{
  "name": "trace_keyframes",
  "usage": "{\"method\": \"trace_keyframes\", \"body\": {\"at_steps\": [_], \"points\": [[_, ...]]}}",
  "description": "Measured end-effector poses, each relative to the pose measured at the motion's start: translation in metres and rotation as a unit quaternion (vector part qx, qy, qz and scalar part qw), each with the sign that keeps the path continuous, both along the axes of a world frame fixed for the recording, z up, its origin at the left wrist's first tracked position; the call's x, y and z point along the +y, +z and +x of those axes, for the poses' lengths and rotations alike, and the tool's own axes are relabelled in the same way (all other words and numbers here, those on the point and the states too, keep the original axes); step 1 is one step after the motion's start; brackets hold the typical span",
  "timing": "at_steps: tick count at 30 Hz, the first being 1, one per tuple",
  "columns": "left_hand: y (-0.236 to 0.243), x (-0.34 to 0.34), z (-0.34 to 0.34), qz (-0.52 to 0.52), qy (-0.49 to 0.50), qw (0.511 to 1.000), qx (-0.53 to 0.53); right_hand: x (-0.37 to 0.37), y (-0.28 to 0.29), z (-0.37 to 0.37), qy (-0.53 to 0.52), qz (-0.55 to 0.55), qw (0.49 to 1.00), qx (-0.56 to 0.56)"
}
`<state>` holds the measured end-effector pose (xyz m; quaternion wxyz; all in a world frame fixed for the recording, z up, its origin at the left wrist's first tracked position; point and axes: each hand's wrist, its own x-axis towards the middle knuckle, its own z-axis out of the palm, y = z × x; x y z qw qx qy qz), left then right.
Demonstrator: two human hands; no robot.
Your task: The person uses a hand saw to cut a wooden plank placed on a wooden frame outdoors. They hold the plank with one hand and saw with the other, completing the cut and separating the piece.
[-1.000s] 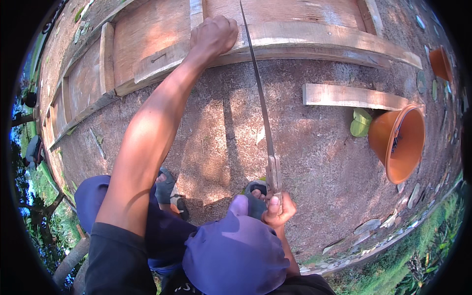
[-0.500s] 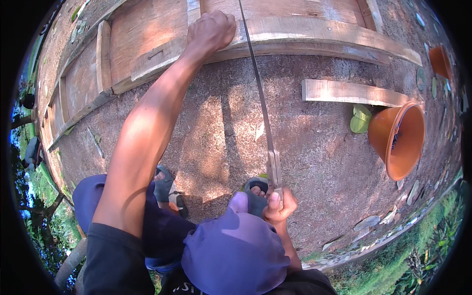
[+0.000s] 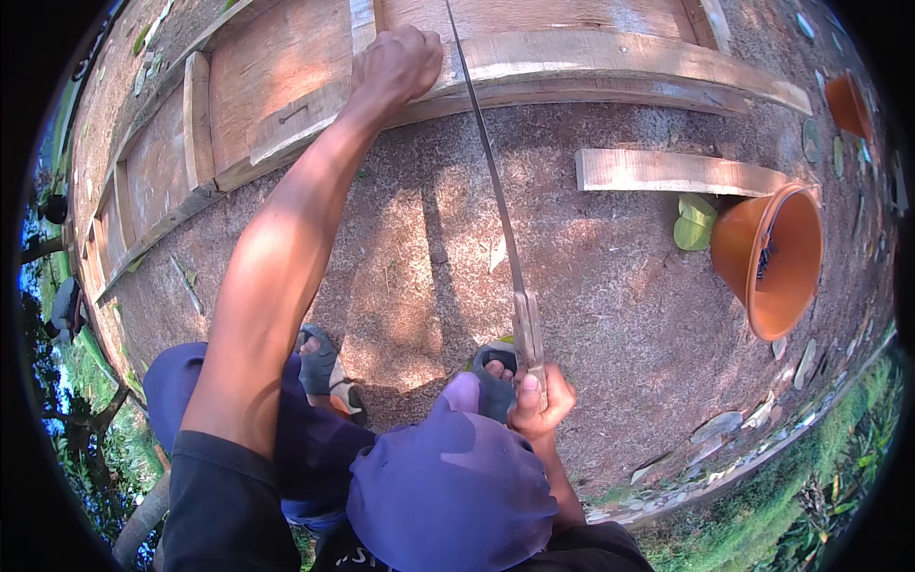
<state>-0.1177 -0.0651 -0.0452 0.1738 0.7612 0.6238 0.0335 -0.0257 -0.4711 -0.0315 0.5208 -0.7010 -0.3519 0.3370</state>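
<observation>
My right hand (image 3: pixel 541 405) is wrapped around the wooden handle (image 3: pixel 528 329) of a handsaw, close to my right knee. The saw's long, narrow dark blade (image 3: pixel 495 176) runs away from me and crosses a pale wooden plank (image 3: pixel 610 57), its far end beyond the top of the picture. On that plank, just left of the blade, my left hand (image 3: pixel 400 63) is closed and pressing down, its fingertips hidden from view. The plank lies along the near side of a wooden panel (image 3: pixel 286 57) framed with battens. A nail (image 3: pixel 295 112) sticks out of the plank's left part.
A short loose board (image 3: pixel 667 172) lies on the soil at the right. Beside it rest an orange pot (image 3: pixel 739 257) tipped on its side and a green leaf (image 3: pixel 694 224). Another orange pot (image 3: pixel 846 105) stands farther right. My sandalled feet (image 3: pixel 496 372) are below the saw.
The view has shifted slightly, so the planks and pots sit a little farther left and up. Both hands keep their holds, and the blade still crosses the plank beside my left hand.
</observation>
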Motion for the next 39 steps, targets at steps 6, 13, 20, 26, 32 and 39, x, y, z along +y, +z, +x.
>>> {"method": "trace_keyframes", "body": {"at_steps": [6, 13, 20, 26, 32, 39], "points": [[-0.026, 0.022, -0.012, 0.121, -0.086, 0.989, -0.006, 0.151, 0.013, 0.000, -0.014, 0.028, 0.999, 0.007], [-0.002, 0.011, -0.001, -0.047, 0.004, 0.999, -0.014, 0.084, -0.003, 0.005, 0.024, -0.016, 0.999, -0.017], [-0.021, 0.016, -0.013, 0.055, -0.068, 0.996, 0.014, 0.110, 0.004, -0.005, -0.010, -0.022, 0.999, 0.021], [-0.021, 0.011, -0.012, 0.067, -0.050, 0.996, 0.020, 0.139, -0.004, -0.002, 0.001, 0.020, 1.000, -0.015], [-0.028, 0.015, -0.017, 0.104, -0.073, 0.992, 0.001, 0.003, 0.002, 0.002, -0.004, 0.033, 0.999, 0.021], [-0.013, 0.011, -0.001, 0.064, -0.048, 0.997, -0.008, 0.183, -0.020, 0.002, -0.019, 0.065, 0.998, -0.016]]}}
